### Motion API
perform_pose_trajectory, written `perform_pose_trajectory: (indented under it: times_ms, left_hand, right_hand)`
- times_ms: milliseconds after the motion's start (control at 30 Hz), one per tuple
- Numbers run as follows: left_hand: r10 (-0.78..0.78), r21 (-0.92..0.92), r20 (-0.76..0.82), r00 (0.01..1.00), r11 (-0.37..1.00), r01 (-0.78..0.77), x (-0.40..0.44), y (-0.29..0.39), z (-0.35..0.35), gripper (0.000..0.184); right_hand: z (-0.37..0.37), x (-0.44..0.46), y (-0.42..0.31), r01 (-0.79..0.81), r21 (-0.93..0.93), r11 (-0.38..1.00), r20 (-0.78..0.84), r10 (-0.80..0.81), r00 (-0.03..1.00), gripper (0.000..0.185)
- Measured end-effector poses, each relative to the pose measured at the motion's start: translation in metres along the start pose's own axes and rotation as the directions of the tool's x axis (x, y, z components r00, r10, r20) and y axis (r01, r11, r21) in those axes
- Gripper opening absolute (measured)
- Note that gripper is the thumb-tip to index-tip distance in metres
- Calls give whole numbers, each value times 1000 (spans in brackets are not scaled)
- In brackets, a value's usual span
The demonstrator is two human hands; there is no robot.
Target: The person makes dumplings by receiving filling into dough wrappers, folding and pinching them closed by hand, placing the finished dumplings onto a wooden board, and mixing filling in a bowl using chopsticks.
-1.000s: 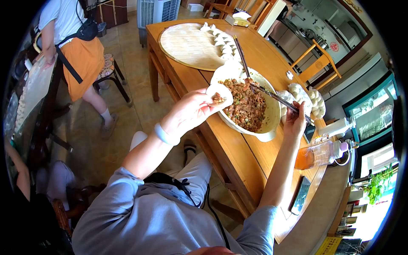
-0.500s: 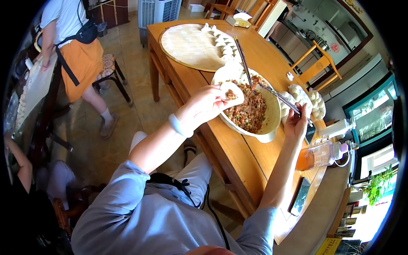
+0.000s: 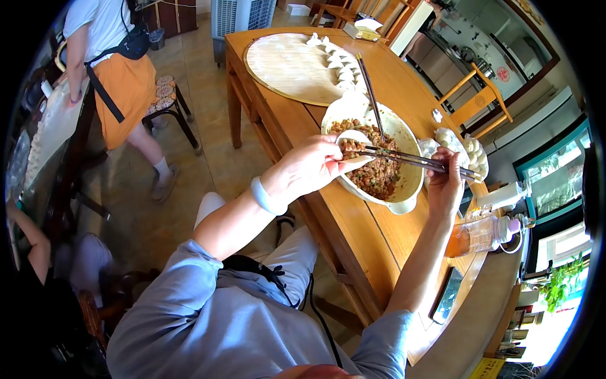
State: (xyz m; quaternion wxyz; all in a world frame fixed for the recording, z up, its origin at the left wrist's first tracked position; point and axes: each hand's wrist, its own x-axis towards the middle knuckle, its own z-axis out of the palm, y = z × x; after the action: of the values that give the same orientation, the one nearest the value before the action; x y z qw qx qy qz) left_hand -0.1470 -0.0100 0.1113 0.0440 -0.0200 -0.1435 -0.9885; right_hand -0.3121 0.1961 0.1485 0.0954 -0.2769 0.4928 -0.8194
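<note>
My left hand [image 3: 309, 165] is closed on a round dumpling wrapper [image 3: 355, 163], holding it over the near left rim of a white bowl [image 3: 409, 201]. A lump of meat filling [image 3: 351, 146] lies on the wrapper. In my right hand [image 3: 445, 184] is a pair of dark chopsticks [image 3: 416, 160], fingers closed round them, with their tips touching the filling on the wrapper. Chopped meat filling [image 3: 379, 180] fills much of the bowl. A second pair of chopsticks [image 3: 371, 95] stands tilted in it, leaning on the far rim.
Several finished dumplings [image 3: 344, 72] line the right side of a round woven mat [image 3: 287, 66]. Plastic bags [image 3: 473, 155], a bottle of orange drink [image 3: 476, 237] and a phone [image 3: 447, 295] lie on the wooden table [image 3: 360, 221]. A person [image 3: 117, 76] stands at another table.
The chopsticks in my right hand have swung from the bowl's far side to the wrapper. More filling now sits on the wrapper. My left hand stays close to where it was.
</note>
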Motion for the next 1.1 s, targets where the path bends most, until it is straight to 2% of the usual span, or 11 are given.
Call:
perform_pose_trajectory:
  times_ms: [100,167,267,400,533,667,800,933,1033,1100]
  left_hand:
    - [5,66,15,1000,998,-6,1,0,-9,40]
    - [13,101,27,1000,995,-16,0,1,-8,41]
    - [7,142,49,999,990,-14,1,0,-10,42]
    - [-7,153,75,997,988,-4,-1,-1,-8,43]
    - [-15,181,59,998,983,4,-4,-1,-8,43]
    - [-14,180,60,998,984,3,-6,0,-9,44]
    - [-15,177,93,996,984,-1,-8,0,-7,44]
    - [14,203,80,997,979,-30,-8,0,-7,45]
    - [-12,191,63,998,982,0,-9,0,-6,46]
    - [-23,196,75,997,981,8,-10,-1,-6,46]
  right_hand:
    - [-3,-2,-7,55,-22,998,58,-53,997,33]
    - [-10,1,-7,44,65,997,80,-49,996,33]
    - [-5,1,-4,27,78,997,-2,-27,1000,33]
    - [-1,1,6,83,18,996,-25,-83,996,31]
    - [0,0,1,57,-33,998,-32,-58,998,29]
    - [0,0,-1,65,119,991,-10,-65,998,26]
    - [6,-1,7,97,-64,993,-8,-97,995,27]
    - [4,-2,-1,112,29,993,22,-113,993,26]
    - [2,0,-2,82,102,991,-34,-79,996,26]
    - [-1,1,2,78,-28,997,-79,-80,994,28]
